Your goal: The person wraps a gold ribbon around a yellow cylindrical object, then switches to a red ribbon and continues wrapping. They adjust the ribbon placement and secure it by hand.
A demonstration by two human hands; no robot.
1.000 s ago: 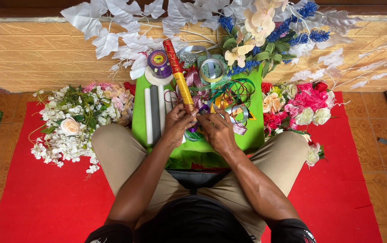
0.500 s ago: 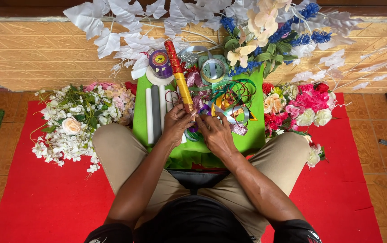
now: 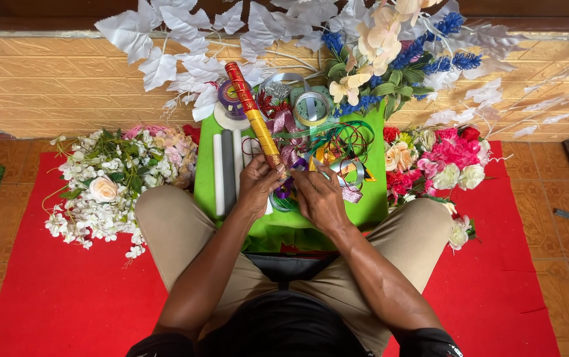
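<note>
While the left hand [image 3: 258, 185] grips the low end of a long red-and-gold foil-wrapped stick [image 3: 253, 114] slanting over the green cloth-covered bench [image 3: 370, 205], the right hand [image 3: 317, 195] pinches, I think, thin purple ribbon [image 3: 286, 192] beside glossy curled ribbons [image 3: 347, 142].

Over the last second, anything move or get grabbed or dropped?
Barely. Both hands stay together over the green board: the left hand still holds the lower end of the red and gold stick, the right hand still works at the ribbons. Nothing picked up or released. Flowers unmoved.
</note>
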